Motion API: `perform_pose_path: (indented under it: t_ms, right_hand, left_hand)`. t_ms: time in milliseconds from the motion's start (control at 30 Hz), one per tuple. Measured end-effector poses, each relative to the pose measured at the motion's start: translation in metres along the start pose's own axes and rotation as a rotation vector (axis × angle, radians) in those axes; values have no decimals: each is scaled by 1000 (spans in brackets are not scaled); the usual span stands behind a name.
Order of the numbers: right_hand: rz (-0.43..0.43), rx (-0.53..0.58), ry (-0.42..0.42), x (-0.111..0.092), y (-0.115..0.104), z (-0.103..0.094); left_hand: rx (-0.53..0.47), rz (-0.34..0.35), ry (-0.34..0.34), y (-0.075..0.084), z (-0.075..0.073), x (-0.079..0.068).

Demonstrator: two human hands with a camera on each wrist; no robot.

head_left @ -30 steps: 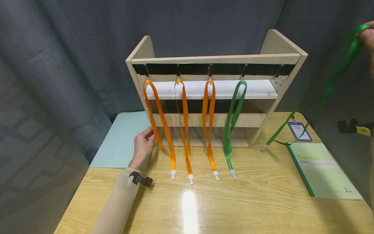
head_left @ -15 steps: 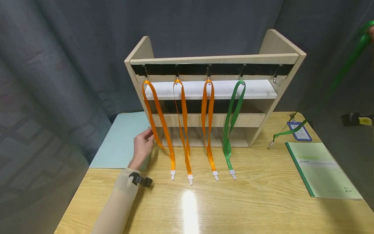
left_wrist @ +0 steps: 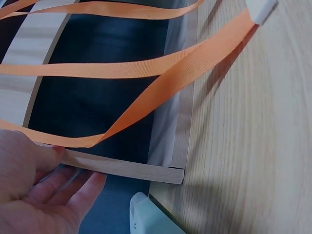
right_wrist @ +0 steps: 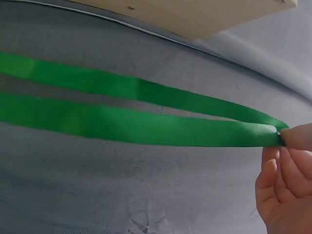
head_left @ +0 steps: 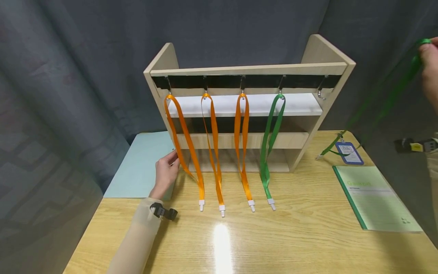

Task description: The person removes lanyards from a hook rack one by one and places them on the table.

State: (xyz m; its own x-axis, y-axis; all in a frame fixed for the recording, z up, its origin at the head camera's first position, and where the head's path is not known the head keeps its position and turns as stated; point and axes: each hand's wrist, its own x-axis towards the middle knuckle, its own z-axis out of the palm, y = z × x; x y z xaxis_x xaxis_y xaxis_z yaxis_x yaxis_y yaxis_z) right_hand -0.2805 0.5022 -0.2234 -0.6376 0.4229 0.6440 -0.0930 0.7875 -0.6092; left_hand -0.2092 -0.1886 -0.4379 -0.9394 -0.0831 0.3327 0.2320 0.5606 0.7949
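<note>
Green strap slants down-left from your right hand, thumb and fingers pinching its loop; bare hook lies left of that hand. Your left hand grips the shelf side.

Notebook, four o'clock in head view: pale-green word on cover, probably "Gambit"; smaller line beneath unreadable. Blue-framed card, three o'clock: printed heading and lines, too small to read.
</note>
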Motion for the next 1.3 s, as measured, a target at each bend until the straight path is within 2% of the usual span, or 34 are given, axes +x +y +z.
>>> perform_pose_path:
  t_ms: [67, 167, 233, 333, 567, 800, 1000, 1300]
  right_hand:
    - [30, 14, -4, -34, -49, -12]
    - [47, 14, -20, -74, -101, -27]
    - [52, 29, -27, -91, -117, -32]
    - [47, 34, -22, -106, -124, -35]
    - [9, -16, 4, -123, -119, -31]
    - [52, -53, -105, -138, -107, -22]
    - [-1, -148, -192, -153, -91, -8]
    - [34, -177, -262, -167, -71, 13]
  left_hand:
    - [-2, -2, 0, 0, 0, 0]
    - [0, -11, -3, -1, 0, 1]
    - [-4, -15, -5, -1, 0, 1]
    - [-6, -21, -8, -1, 0, 1]
    - [-11, -18, -7, 0, -1, 1]
    - [-2, -17, -10, -1, -3, 0]
    - [-9, -18, -15, -3, -4, -1]
    - [8, -2, -13, -5, -4, -2]
